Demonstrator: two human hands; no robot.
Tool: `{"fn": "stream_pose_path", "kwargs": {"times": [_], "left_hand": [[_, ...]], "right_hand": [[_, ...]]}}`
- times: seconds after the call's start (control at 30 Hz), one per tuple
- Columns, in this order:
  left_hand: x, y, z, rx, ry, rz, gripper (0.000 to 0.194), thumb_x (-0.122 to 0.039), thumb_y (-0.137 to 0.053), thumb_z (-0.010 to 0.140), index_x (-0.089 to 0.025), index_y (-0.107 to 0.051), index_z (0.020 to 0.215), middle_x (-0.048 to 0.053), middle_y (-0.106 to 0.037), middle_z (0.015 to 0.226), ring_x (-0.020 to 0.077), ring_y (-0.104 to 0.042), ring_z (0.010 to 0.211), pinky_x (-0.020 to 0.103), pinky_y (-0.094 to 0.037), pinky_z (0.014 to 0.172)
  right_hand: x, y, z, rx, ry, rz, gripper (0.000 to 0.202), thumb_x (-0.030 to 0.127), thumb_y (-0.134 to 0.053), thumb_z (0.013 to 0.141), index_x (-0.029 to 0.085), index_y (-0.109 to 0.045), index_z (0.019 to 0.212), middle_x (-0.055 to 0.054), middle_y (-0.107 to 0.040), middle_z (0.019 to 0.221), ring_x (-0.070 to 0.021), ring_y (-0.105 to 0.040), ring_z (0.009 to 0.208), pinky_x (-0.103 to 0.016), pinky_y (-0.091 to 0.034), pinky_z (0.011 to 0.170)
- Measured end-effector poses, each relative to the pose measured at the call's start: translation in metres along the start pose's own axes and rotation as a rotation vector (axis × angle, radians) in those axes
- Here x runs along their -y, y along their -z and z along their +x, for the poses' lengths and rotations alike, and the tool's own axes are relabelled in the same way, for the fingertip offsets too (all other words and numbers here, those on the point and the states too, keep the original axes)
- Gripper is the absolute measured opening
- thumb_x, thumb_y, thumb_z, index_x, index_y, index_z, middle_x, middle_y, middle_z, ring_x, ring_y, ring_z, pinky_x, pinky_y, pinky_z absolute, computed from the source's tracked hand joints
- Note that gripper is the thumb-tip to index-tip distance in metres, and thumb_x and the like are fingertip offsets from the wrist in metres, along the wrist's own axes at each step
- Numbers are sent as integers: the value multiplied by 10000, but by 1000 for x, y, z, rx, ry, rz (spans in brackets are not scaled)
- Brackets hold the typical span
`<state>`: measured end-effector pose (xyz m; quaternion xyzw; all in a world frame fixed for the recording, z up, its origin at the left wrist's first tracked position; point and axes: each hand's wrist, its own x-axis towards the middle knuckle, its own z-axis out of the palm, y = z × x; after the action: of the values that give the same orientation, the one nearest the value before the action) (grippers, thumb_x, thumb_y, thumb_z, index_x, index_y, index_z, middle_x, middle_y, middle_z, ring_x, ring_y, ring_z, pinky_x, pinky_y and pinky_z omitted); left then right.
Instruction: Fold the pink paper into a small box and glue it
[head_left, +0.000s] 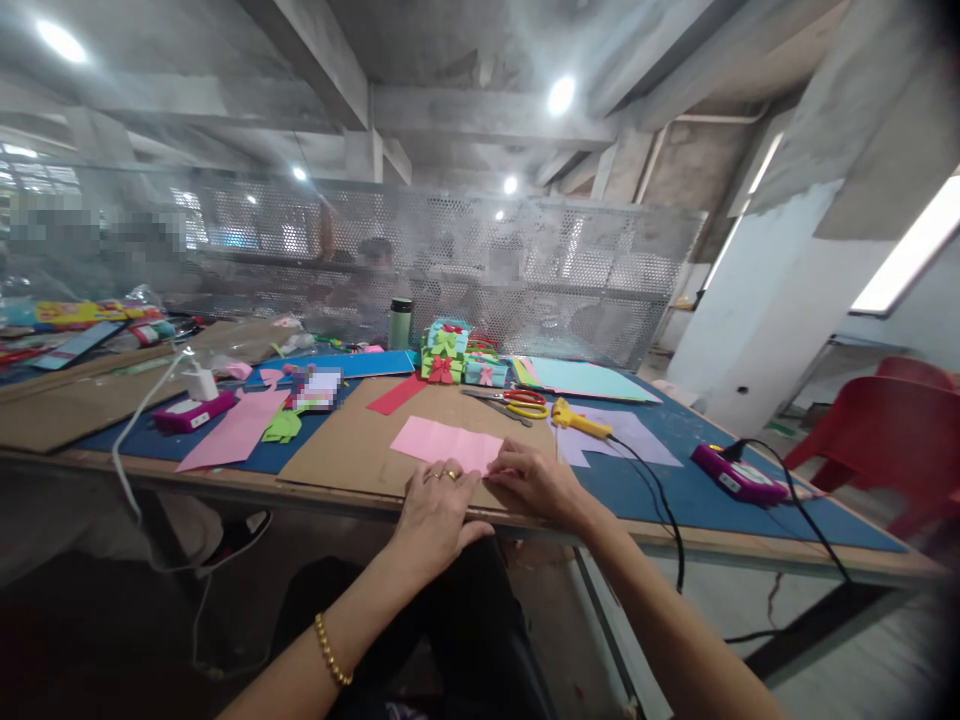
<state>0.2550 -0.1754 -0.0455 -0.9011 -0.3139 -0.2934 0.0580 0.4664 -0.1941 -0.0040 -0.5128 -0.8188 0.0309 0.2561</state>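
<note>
1. The left hand [441, 508] reaches over the near edge of the blue-topped table [720, 520], palm down, thumb spread, fingers extended on the paper's near edge, seemingly pressing without gripping.
2. The right hand [531, 475] has its fingers bent and tips gathered at the paper's near right corner; I cannot tell whether they pinch it.
3. That rectangular pink paper sheet [444, 443] lies close to the near edge of the flat brown cardboard [334, 452]. For neat work, match edges first, anchor with flat left fingers, then press evenly with the right fingertips.
4. By the cardboard's far right corner lie metal scissors with yellow and red handles [517, 409] and a yellow glue gun [585, 421]; the right forearm should avoid its cord.
5. Toward the table's far edge stand bow-trimmed green and blue paper boxes [446, 360].
</note>
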Motion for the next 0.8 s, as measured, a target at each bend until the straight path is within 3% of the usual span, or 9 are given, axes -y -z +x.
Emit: {"fn": "stream_pose_path", "kwargs": {"times": [0.33,0.5,0.63,0.8], "left_hand": [[0,-1,0,10,2,26,632,-558,-694,787,-224,-517,1294,87,-577,1150,290,-507,1102,456,-376,982],[-2,1,1,18,0,41,646,-541,-715,772,-223,-520,1299,93,-578,1154,288,-512,1103,456,-383,978],[-2,1,3,31,-11,64,679,-555,-729,748,-222,-525,1303,108,-583,1160,291,-520,1100,451,-395,966],[-1,-1,1,28,-9,53,727,-570,-728,741,-215,-500,1334,108,-579,1171,293,-515,1112,461,-386,990]], "right_hand": [[0,3,0,49,-41,47,198,216,-557,904,227,-746,963,-59,-673,1007,-204,-620,934,-296,-452,816],[-5,5,1,42,-122,93,149,266,-595,882,190,-723,872,-38,-656,861,-163,-583,772,-262,-423,695],[-10,5,10,33,-142,139,257,398,-623,863,157,-681,793,-17,-616,738,-145,-533,688,-247,-396,620],[-20,1,24,41,-222,176,234,359,-634,813,142,-678,738,-3,-620,666,-131,-523,638,-234,-375,575]]}}
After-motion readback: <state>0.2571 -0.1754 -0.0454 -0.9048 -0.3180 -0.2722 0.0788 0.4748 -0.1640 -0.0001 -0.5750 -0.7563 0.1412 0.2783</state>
